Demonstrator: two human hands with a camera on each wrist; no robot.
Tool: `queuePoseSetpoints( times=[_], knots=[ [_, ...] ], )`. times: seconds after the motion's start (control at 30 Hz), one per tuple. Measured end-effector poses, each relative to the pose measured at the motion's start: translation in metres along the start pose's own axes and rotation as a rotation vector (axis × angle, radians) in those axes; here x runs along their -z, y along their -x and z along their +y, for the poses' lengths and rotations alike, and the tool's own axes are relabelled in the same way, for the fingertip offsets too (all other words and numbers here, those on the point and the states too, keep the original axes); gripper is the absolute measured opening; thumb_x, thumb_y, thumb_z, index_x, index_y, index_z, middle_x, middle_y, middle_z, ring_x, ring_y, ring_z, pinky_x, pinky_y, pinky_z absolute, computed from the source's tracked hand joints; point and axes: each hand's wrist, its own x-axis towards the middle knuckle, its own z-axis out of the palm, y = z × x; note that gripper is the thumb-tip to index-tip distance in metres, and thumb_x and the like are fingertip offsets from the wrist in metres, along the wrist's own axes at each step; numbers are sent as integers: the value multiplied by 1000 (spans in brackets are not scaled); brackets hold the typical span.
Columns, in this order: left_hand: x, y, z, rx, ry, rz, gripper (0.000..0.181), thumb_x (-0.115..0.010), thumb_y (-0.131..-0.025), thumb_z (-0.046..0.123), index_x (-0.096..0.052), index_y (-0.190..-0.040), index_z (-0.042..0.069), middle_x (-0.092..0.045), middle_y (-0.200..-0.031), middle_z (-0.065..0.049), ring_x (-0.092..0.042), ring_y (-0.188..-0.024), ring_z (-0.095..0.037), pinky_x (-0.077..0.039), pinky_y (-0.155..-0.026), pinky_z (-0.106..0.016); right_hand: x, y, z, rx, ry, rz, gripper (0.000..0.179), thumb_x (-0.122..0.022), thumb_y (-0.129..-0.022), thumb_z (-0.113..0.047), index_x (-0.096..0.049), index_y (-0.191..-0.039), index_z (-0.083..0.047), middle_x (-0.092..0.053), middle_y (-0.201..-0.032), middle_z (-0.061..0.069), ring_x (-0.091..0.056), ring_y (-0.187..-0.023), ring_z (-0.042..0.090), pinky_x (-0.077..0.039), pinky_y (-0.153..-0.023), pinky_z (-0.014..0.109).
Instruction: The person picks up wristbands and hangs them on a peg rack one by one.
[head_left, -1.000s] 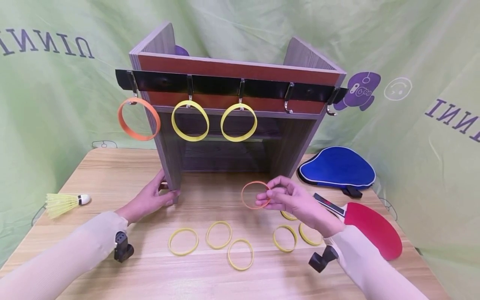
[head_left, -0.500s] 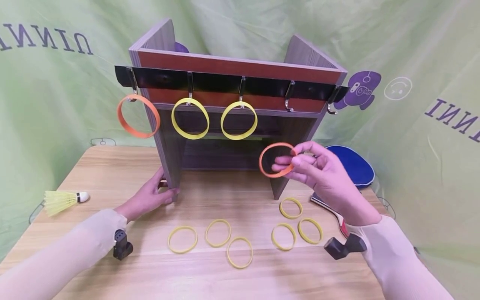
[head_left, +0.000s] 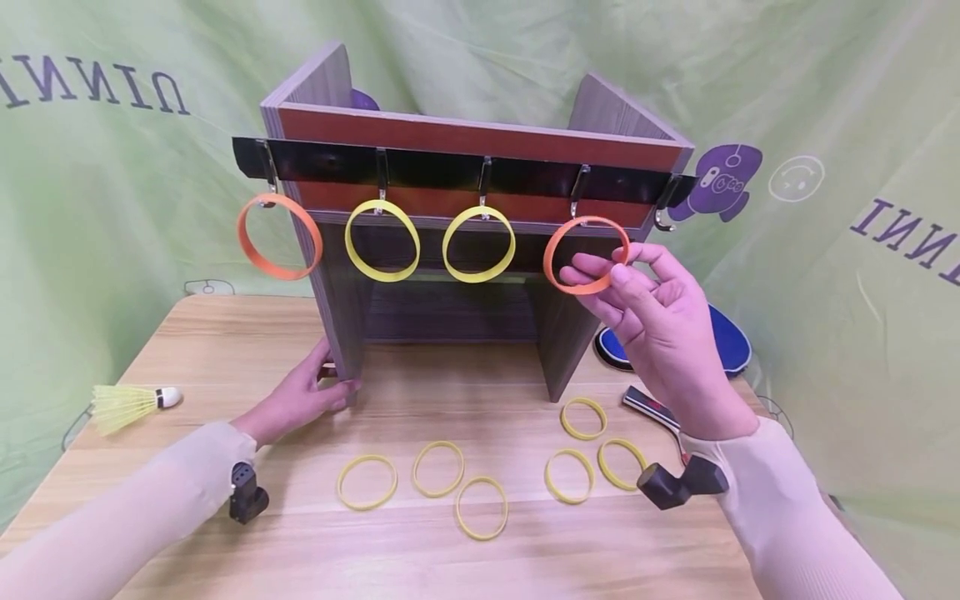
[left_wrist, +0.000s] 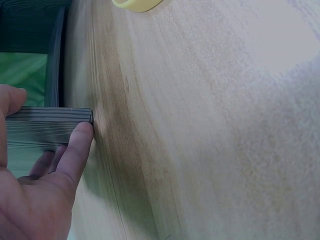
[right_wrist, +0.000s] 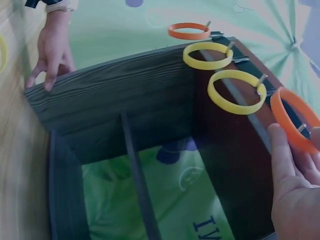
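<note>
My right hand point(head_left: 663, 333) pinches an orange wristband point(head_left: 551, 250) by its right side between thumb and index finger, at the fourth hook point(head_left: 576, 204) of the black rail. In the right wrist view that hook's tip shows inside the wristband point(right_wrist: 287, 117). My left hand point(head_left: 300, 398) grips the lower front edge of the left side panel point(left_wrist: 50, 115) of a grey wooden shelf. Another orange wristband point(head_left: 242, 237) hangs on the first hook. Yellow wristbands hang on the second point(head_left: 348, 246) and third point(head_left: 447, 250) hooks.
Several yellow wristbands point(head_left: 481, 537) lie on the wooden table point(head_left: 300, 550). The fifth hook point(head_left: 663, 221) is bare. A shuttlecock point(head_left: 131, 406) lies at left. At right are a blue paddle case point(head_left: 731, 337) and a table tennis bat point(head_left: 651, 407), partly hidden by the right arm.
My right hand has raised the orange wristband from low before the shelf, up and rightward to the fourth hook. The left hand stays on the panel.
</note>
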Motion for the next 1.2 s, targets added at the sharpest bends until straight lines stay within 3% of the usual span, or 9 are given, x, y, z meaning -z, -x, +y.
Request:
queuePoseSetpoints(
  times=[0.23, 0.5, 0.73, 0.87, 1.07, 1.2],
  knots=[
    [0, 1, -1, 9, 24, 2, 82, -68, -99, 12, -20, -166, 14, -50, -146, -31, -54, -131, -48, -59, -85, -23, -4, -7, 0, -46, -35, 32, 6, -57, -106, -4, -55, -111, -5, -80, -113, 16, -79, -105, 28, -58, -102, 34],
    [0, 1, -2, 13, 0, 6, 85, -69, -99, 13, -18, -167, 16, -48, -149, -30, -55, -130, -47, -57, -86, -21, 1, -8, 8, -112, 2, 31, 10, -60, -104, -3, -57, -112, -5, -81, -111, 11, -79, -108, 23, -59, -99, 31],
    [0, 0, -2, 6, -2, 11, 84, -69, -99, 13, -19, -167, 15, -49, -148, -30, -55, -130, -47, -56, -87, -21, 6, -7, 13, -95, 64, 6, 15, -60, -104, -2, -62, -119, -2, -81, -114, 8, -77, -112, 19, -59, -100, 31],
    [-1, 1, 0, 6, -9, 8, 85, -68, -99, 12, -17, -168, 15, -48, -149, -31, -54, -130, -48, -57, -86, -22, 8, -6, 16, -109, 143, 2, 21, -62, -103, -3, -62, -124, 1, -81, -115, 6, -77, -111, 18, -58, -99, 31],
    [-1, 1, 0, 12, -7, 6, 87, -68, -100, 12, -15, -168, 16, -47, -150, -32, -54, -131, -49, -57, -86, -22, 11, -4, 35, -193, 353, -41, 31, -62, -104, -6, -58, -134, 4, -79, -118, 1, -77, -111, 16, -59, -98, 30],
    [-1, 0, -1, 16, -9, 7, 86, -68, -100, 13, -17, -168, 17, -48, -149, -30, -55, -130, -48, -57, -86, -21, 9, 0, 59, -272, 454, -126, 36, -61, -104, -4, -55, -137, 10, -75, -128, 16, -77, -111, 18, -61, -96, 30]
  ],
)
